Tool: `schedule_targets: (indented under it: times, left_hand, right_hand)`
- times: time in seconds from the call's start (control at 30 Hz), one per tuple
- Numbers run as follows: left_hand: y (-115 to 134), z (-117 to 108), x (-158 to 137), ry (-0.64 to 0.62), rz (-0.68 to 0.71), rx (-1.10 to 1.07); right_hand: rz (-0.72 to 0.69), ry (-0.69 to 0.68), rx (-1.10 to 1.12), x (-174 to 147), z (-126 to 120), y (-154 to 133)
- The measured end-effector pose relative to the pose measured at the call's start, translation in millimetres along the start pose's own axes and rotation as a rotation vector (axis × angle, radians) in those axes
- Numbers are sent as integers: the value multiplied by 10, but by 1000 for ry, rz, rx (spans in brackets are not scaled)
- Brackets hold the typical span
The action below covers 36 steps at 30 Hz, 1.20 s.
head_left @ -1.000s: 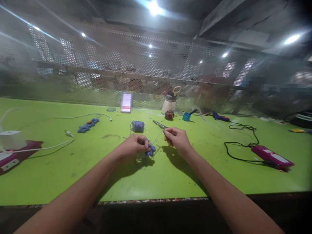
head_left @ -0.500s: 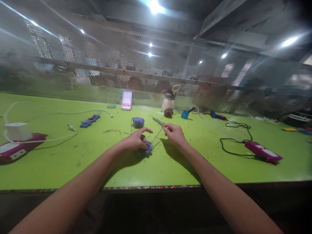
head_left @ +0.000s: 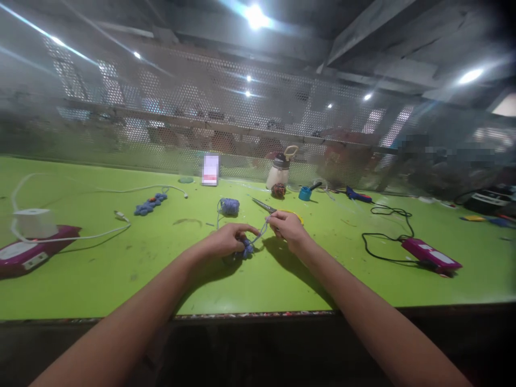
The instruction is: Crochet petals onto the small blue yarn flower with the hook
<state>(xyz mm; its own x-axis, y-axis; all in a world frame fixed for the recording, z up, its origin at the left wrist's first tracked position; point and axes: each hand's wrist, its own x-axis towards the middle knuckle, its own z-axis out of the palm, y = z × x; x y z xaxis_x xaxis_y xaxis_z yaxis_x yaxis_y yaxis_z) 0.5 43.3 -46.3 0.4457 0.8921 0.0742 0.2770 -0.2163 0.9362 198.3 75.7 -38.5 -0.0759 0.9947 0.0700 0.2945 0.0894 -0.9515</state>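
My left hand (head_left: 230, 239) is closed on a small piece of blue-purple crochet (head_left: 246, 249), its index finger stretched toward the yarn. A strand of yarn (head_left: 262, 231) runs up from the piece to my right hand (head_left: 287, 226), whose fingers are pinched together near the strand's upper end. Whether that hand also holds a crochet hook is too small to make out. Behind my left hand lies a ball of blue-purple yarn (head_left: 229, 206), its thread trailing toward that hand. Scissors (head_left: 264, 205) with yellow handles lie just beyond my right hand, which partly hides them.
At left are a finished-looking crochet strip (head_left: 151, 204), a white charger (head_left: 36, 221) and a magenta power strip (head_left: 60, 239). A phone (head_left: 210, 169), a bottle (head_left: 278, 172) and a blue container (head_left: 305, 193) stand farther back. Another power strip (head_left: 431, 254) with black cable lies right.
The yarn between my hands was a straight taut line and now hangs as a looser loop. My left index finger has reached toward it. My right hand has dipped slightly.
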Motion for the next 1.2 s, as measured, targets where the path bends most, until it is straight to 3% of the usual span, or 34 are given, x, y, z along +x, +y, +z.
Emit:
schedule_targets:
  times: [0.4, 0.67, 0.97, 1.2]
  left_hand:
    - [26, 186, 175, 270, -6, 25]
    - [-71, 239, 244, 270, -8, -212]
    - [-8, 254, 169, 227, -99, -392]
    - [-6, 285, 215, 316, -182, -445]
  right_hand:
    - [-30, -122, -86, -104, 111, -346]
    - [-86, -146, -179, -146, 123, -375]
    - [-104, -188, -312, -160, 32, -357]
    - [-150, -386, -481, -91, -134, -342]
